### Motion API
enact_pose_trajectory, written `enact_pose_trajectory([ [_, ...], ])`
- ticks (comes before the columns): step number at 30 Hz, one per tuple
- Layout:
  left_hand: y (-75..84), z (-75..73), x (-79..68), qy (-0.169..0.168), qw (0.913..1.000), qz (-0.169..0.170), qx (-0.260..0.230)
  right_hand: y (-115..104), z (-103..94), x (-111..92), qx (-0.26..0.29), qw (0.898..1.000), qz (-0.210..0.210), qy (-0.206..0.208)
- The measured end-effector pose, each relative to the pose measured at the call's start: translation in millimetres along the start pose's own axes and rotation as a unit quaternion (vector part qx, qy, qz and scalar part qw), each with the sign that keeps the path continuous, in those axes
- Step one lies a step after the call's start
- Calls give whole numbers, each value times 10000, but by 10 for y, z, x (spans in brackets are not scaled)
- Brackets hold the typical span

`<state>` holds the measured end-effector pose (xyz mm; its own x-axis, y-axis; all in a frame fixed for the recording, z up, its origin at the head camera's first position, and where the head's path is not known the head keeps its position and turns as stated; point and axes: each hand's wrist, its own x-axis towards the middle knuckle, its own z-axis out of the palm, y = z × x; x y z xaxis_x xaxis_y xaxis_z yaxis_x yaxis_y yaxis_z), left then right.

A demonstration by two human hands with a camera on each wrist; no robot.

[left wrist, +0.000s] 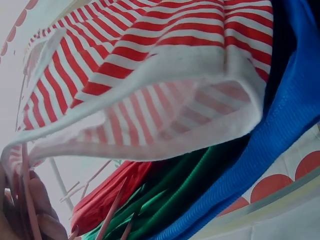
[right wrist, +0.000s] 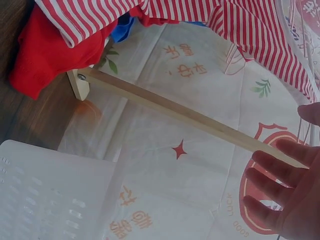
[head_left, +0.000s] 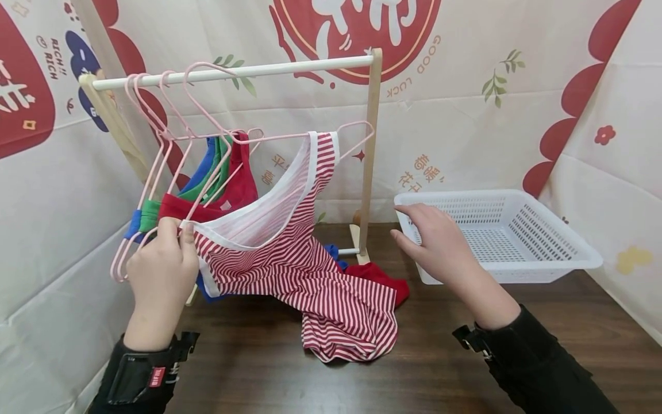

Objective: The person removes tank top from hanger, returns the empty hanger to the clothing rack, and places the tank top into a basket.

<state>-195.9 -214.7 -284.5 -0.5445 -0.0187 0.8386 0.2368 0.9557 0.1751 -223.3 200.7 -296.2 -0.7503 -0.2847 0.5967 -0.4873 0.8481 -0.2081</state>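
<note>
A red-and-white striped tank top (head_left: 289, 270) with white trim hangs from a pink hanger (head_left: 269, 138) on the rack's white rail. My left hand (head_left: 162, 276) pinches the strap and the hanger's left end; in the left wrist view, the fingers (left wrist: 42, 205) close around both at the lower left. The shirt's lower part drapes down onto the table. My right hand (head_left: 439, 241) holds nothing, its fingers extended, in front of the white basket's left side. In the right wrist view, the fingers (right wrist: 272, 182) are spread apart.
Red (head_left: 243, 178), green (head_left: 222, 167) and blue (head_left: 204, 164) garments hang on pink hangers behind the striped one. The wooden rack's right post (head_left: 371, 155) stands left of a white plastic basket (head_left: 496, 276). Printed cloth walls surround the brown table (head_left: 248, 368).
</note>
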Motion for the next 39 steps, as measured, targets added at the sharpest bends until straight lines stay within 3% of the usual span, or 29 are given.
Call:
enact_pose_trajectory([
  [15,74,156,-18,89,9956,931,2,44,-9,-12,110,9903,-821,1113],
  [23,138,214,-46,47,9915,1295,-80,-7,-37,12,315,9711,-1423,1888],
  [30,174,273,-62,-32,9843,1743,-278,-35,-50,69,444,9464,-1822,2629],
  [32,184,284,-66,-116,9820,1855,-322,-35,-50,70,421,9462,-1811,2647],
  [39,227,296,-84,-410,9772,2051,-371,-18,-36,28,314,9616,-1569,2230],
])
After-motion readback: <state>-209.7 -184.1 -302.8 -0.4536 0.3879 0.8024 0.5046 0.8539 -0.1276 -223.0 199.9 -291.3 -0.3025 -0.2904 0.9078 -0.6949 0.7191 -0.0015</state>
